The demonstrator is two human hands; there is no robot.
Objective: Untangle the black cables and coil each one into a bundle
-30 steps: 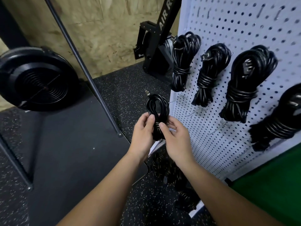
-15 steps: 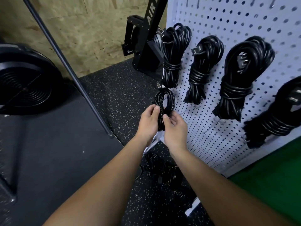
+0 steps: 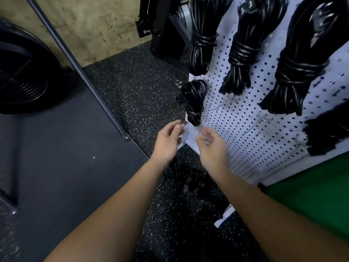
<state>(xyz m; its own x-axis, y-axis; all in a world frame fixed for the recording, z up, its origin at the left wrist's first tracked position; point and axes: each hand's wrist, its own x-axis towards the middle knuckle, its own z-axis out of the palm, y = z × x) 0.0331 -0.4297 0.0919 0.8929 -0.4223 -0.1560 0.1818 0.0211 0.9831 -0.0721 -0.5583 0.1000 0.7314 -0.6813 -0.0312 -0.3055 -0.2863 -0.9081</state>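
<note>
Small coiled cable bundle [image 3: 194, 102] hangs on the pegboard [image 3: 245, 138] at twelve o'clock of both hands. Left hand [image 3: 169, 140] and right hand [image 3: 212, 146] loose, empty. Tangled cables [image 3: 190, 180] wait at six o'clock. Risk: bundle slips off, wrap unravels.

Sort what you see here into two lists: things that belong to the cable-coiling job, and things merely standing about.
Job: small coiled bundle hanging on the pegboard; larger hung bundles; loose cables on the floor; left hand; right hand.

Standing about: weight plate; slanted metal bar; black machine.
</note>
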